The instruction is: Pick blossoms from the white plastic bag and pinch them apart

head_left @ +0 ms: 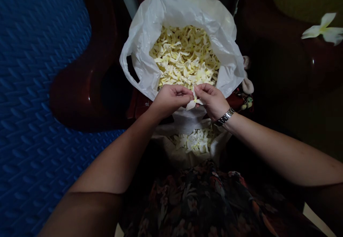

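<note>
Between my two hands is a white flower point(191, 104) with long petals and a yellowish centre. My left hand point(175, 97) pinches its left side, and my right hand point(211, 99), with a metal watch at the wrist, pinches its upper and right petals. Both hands are over the near edge of a large open white plastic bag point(143, 47). Inside that bag lies a heap of cream-yellow flowers point(184, 54). Below my hands, close to my lap, a second pale bag point(171, 154) holds whiter petals point(199, 140).
A dark red, glossy wooden piece of furniture point(77, 94) curves along the left, above a blue textured mat point(32, 151). At the right, a single white flower point(323, 29) rests on another dark wooden surface. Small dangling trinkets point(247, 103) sit beside the bag's right side.
</note>
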Demonstrator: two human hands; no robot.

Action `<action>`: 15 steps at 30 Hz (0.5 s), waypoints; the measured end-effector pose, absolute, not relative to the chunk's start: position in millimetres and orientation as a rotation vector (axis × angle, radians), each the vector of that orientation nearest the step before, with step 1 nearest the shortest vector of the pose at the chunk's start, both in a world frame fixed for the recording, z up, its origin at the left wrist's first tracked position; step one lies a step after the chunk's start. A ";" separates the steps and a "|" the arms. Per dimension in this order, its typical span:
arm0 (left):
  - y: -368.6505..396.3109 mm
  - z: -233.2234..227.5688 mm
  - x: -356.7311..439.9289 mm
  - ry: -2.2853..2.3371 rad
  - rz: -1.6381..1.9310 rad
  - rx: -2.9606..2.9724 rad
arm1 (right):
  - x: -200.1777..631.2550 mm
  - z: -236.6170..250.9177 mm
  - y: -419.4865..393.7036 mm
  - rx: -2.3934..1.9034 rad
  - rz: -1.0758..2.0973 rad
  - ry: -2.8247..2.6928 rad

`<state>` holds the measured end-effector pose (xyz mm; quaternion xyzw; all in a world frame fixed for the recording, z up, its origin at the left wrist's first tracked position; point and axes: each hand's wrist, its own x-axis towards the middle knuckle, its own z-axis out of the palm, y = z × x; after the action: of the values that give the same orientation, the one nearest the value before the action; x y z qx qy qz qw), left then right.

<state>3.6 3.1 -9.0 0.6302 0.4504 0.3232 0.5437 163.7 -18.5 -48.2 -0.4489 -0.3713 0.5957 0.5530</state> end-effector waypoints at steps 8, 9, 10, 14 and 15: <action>3.9 -11.1 3.9 1.065 0.774 1.463 | 162.9 -46.3 -19.4 -1.092 1.401 -0.889; 4.0 -11.3 3.9 1.066 0.774 1.459 | 163.0 -46.5 -19.4 -1.087 1.400 -0.893; 4.2 -11.4 4.0 1.066 0.774 1.458 | 163.2 -46.8 -19.5 -1.082 1.401 -0.897; 4.4 -10.4 4.9 1.061 0.769 1.433 | 162.9 -48.3 -20.8 -1.067 1.388 -0.952; 4.2 -9.5 5.5 1.065 0.766 1.408 | 162.5 -48.5 -21.5 -1.061 1.376 -0.979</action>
<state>5.5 4.2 -9.5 0.6003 0.4542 0.3265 0.5716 162.5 -21.5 -48.5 -0.4468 -0.4123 0.5794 0.5429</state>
